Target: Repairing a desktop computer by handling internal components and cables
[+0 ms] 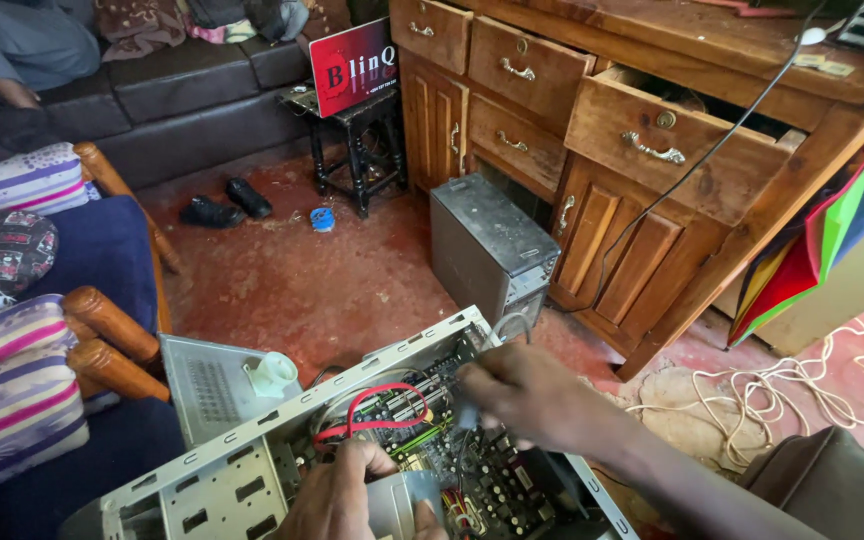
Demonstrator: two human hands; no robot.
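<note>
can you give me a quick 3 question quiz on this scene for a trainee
1. True or false: the right hand reaches inside the open grey metal computer case.
2. Which lies on the green circuit board between the hands? A) a looped red flat cable B) a yellow hose C) a blue ribbon
3. What does the left hand touch inside the case?

Key
1. True.
2. A.
3. A flat silver metal piece near the board's lower edge; what it is cannot be told.
</note>
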